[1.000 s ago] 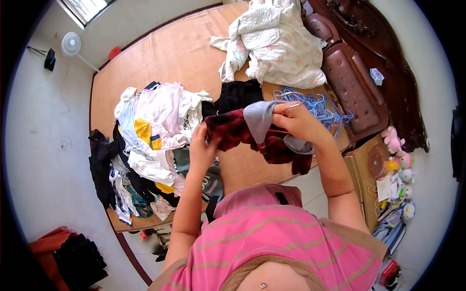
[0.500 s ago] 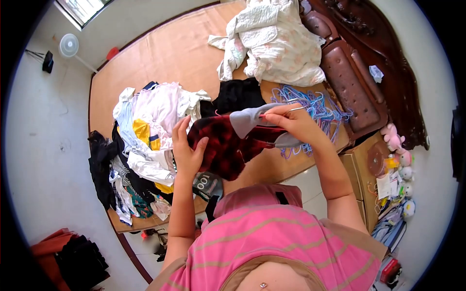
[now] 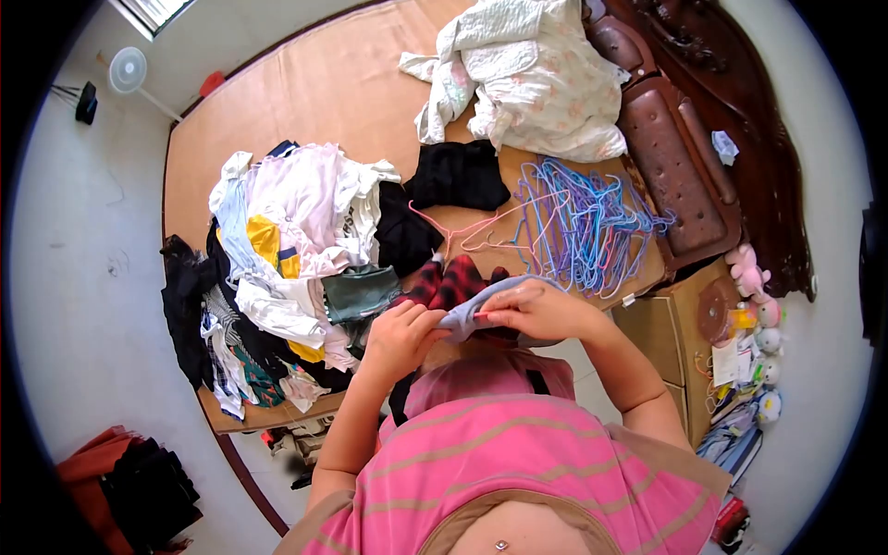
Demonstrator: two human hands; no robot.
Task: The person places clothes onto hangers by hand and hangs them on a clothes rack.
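Note:
In front of my body I hold a red-and-black plaid garment [image 3: 458, 280] with a grey band along its edge. My left hand [image 3: 404, 339] pinches the left end of the grey band. On the right, my right hand [image 3: 538, 312] grips the same band, with a small red bit showing by its fingertips. The plaid cloth drapes away from me over the bed edge, and its full shape is hidden. Just beyond it lie pink hangers [image 3: 462, 233] and a dark green folded garment [image 3: 363, 294].
A mixed clothes pile [image 3: 296, 208] covers the bed's left part. Black clothes [image 3: 458, 176] lie mid-bed, beside a heap of blue and purple hangers [image 3: 592, 222]. A pale quilt [image 3: 536, 83] is bunched near the brown padded headboard [image 3: 671, 166]. Plush toys [image 3: 747, 270] stand at right.
The plaid garment has come down and closer to my body. My left hand has shifted from the cloth's side to its grey band. The pink hangers and green garment are now uncovered.

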